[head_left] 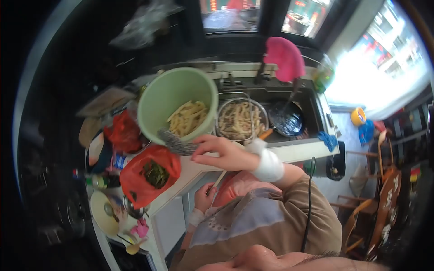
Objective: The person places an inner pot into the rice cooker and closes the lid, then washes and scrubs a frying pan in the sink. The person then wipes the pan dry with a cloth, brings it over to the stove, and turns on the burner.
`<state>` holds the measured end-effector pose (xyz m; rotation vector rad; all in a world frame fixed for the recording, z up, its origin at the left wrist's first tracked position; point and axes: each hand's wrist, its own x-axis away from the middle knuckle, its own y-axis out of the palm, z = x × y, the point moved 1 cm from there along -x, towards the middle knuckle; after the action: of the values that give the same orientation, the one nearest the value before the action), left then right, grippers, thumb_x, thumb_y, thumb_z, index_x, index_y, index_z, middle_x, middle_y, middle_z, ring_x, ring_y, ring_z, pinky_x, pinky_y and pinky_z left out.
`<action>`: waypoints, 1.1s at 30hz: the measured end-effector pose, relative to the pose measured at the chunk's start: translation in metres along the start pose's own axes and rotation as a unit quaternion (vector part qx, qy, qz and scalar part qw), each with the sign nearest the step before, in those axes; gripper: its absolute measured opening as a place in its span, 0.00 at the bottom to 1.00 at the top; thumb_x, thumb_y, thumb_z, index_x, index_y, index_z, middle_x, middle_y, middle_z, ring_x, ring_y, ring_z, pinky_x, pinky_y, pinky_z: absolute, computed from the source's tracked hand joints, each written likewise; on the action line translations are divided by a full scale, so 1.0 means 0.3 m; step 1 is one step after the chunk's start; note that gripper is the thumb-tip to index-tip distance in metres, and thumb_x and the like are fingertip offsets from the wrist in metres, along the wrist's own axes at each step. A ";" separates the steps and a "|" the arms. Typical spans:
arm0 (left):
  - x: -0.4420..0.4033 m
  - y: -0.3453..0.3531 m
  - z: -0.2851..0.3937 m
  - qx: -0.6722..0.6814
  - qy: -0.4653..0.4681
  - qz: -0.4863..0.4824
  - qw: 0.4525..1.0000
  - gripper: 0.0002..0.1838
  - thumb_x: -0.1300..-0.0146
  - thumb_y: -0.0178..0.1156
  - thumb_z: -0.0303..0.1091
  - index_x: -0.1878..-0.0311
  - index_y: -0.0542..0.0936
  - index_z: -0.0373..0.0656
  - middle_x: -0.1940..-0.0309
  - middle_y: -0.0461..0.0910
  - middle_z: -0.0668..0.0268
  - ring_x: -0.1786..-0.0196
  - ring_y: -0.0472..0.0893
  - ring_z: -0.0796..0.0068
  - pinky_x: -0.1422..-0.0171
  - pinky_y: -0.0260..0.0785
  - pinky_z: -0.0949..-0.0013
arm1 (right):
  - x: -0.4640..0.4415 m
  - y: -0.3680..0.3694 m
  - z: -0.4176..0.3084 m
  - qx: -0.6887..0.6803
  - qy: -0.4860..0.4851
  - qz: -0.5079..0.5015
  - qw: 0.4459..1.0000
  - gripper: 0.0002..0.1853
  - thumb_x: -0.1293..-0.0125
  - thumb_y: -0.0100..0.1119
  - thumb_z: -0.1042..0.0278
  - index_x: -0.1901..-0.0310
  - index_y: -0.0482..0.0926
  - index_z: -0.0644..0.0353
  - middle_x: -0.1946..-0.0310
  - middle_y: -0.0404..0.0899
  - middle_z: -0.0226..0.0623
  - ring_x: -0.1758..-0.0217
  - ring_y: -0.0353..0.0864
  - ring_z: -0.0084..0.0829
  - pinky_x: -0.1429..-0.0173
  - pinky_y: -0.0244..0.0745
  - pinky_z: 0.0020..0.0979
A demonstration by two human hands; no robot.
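Observation:
My right hand [221, 152], with a white wrap at the wrist, reaches over the counter by the rim of a green bucket [151, 106]. Between its thumb and fingers is the end of a grey, bristly, brush-like thing [177, 143]. Pale, finger-length food pieces [189, 118] lie in the bucket. Lower down, close to my body, my left hand [205, 197] is closed around a thin pale stick [219, 179]. A red plastic bag [135, 174] holding dark green leaves lies open left of my hands.
A wire basket [224, 95] with more pale pieces stands at the sink [312, 101], beside a dark pan [285, 118]. A pink cloth [285, 58] hangs over the faucet. A bowl [100, 212] and a bottle [100, 181] crowd the left counter. Wooden chairs [361, 207] stand right.

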<state>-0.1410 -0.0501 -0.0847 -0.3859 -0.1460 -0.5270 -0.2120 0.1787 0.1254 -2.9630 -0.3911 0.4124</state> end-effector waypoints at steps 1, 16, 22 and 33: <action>-0.045 0.039 0.026 -0.006 0.007 -0.018 1.000 0.10 0.34 0.59 0.28 0.52 0.81 0.36 0.69 0.85 0.62 0.68 0.83 0.75 0.62 0.75 0.72 | 0.087 -0.102 -0.012 0.015 0.016 0.019 1.000 0.09 0.33 0.63 0.66 0.58 0.85 0.62 0.53 0.80 0.43 0.37 0.72 0.41 0.35 0.65 0.38; -0.710 0.854 0.425 -0.041 0.021 -0.163 0.986 0.12 0.29 0.54 0.35 0.52 0.82 0.39 0.80 0.76 0.74 0.76 0.69 0.86 0.70 0.61 0.76 | 0.945 -0.982 0.594 0.260 0.093 0.543 0.793 0.19 0.45 0.65 0.71 0.50 0.79 0.63 0.55 0.81 0.47 0.53 0.81 0.44 0.46 0.75 0.38; -0.868 1.035 0.488 -0.075 -0.014 -0.150 0.986 0.13 0.29 0.56 0.38 0.57 0.82 0.37 0.83 0.72 0.71 0.77 0.69 0.85 0.72 0.60 0.74 | 0.804 -1.046 0.752 0.261 0.064 0.473 0.839 0.18 0.41 0.69 0.66 0.49 0.81 0.60 0.52 0.76 0.44 0.43 0.73 0.43 0.40 0.70 0.37; -1.013 1.125 0.549 -0.197 0.035 -0.068 0.978 0.15 0.30 0.58 0.36 0.49 0.81 0.33 0.76 0.79 0.67 0.74 0.74 0.81 0.67 0.67 0.73 | 0.688 -1.277 1.080 0.127 0.142 0.419 0.888 0.14 0.41 0.64 0.72 0.52 0.82 0.58 0.52 0.75 0.45 0.46 0.75 0.46 0.41 0.72 0.38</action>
<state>-0.2333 0.4233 -0.1127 -0.7462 0.0022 -0.7052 -0.2028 0.6301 -0.1755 -2.7032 0.9287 0.0693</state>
